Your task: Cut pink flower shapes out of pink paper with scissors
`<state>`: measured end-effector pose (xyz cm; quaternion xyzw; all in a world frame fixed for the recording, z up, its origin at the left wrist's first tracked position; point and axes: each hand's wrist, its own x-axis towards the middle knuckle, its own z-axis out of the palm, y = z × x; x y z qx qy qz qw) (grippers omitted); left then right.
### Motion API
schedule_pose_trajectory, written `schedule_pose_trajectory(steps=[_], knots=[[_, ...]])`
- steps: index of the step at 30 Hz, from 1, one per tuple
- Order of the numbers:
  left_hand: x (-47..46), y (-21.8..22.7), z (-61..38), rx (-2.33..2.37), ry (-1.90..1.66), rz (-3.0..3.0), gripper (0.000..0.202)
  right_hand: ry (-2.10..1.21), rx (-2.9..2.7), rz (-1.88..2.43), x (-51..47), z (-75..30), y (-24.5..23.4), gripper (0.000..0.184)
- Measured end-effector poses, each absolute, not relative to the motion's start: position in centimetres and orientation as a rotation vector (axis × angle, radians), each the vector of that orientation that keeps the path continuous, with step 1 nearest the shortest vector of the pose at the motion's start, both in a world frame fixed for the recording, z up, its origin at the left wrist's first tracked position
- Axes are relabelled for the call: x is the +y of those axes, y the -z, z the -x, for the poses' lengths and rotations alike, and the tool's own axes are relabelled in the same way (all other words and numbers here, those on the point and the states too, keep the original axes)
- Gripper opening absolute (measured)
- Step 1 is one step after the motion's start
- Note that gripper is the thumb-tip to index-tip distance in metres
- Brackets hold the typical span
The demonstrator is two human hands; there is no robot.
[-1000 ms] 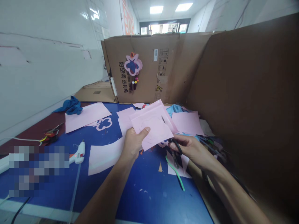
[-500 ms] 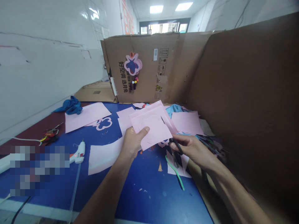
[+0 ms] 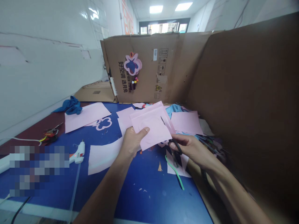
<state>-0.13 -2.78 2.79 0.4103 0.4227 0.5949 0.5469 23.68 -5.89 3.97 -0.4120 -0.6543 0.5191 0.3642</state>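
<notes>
My left hand point(image 3: 132, 141) pinches a stack of pink paper sheets point(image 3: 153, 124) by the lower left corner, thumb on top, holding them up over the blue table point(image 3: 144, 193). A faint curved outline is drawn on the top sheet. My right hand point(image 3: 190, 146) grips black-handled scissors point(image 3: 174, 144), whose blades reach into the right edge of the pink sheets.
More pink sheets point(image 3: 85, 115) and a pink cut-out outline point(image 3: 104, 123) lie on the table. A white glue gun point(image 3: 78, 152) rests at the left, small pliers point(image 3: 50, 133) and a blue cloth point(image 3: 70, 105) farther left. Cardboard walls point(image 3: 245, 93) close the back and right; a pink ornament point(image 3: 132, 65) hangs there.
The pink sheets and both hands have shifted very slightly; the scissors stay at the right edge of the paper.
</notes>
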Motion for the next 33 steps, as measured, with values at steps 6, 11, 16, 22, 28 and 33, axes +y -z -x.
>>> schedule_pose_trajectory(steps=[6,11,16,22,28,33], knots=[[-2.7,-2.7,0.3,0.995,-1.396,-0.971,0.047,-1.327,-1.694,1.066,-6.0,-23.8,-4.2,0.053],[-2.6,-2.6,0.4,1.003,-1.373,-0.984,0.044,-1.321,-1.712,1.071,-5.8,-24.2,-3.9,0.052],[-2.8,-2.9,0.5,0.997,-1.352,-1.030,0.043,-1.346,-1.697,1.077,-5.8,-24.2,-3.8,0.052],[-2.8,-2.9,0.6,0.992,-1.313,-1.065,0.044,-1.370,-1.669,1.079,-5.9,-24.1,-4.2,0.050],[-2.6,-2.6,0.9,0.967,-1.316,-1.072,0.045,-1.358,-1.718,1.074,-5.7,-24.6,-3.7,0.048],[-2.5,-2.6,1.0,0.982,-1.306,-1.028,0.046,-1.358,-1.713,1.076,-5.6,-24.7,-3.4,0.049]])
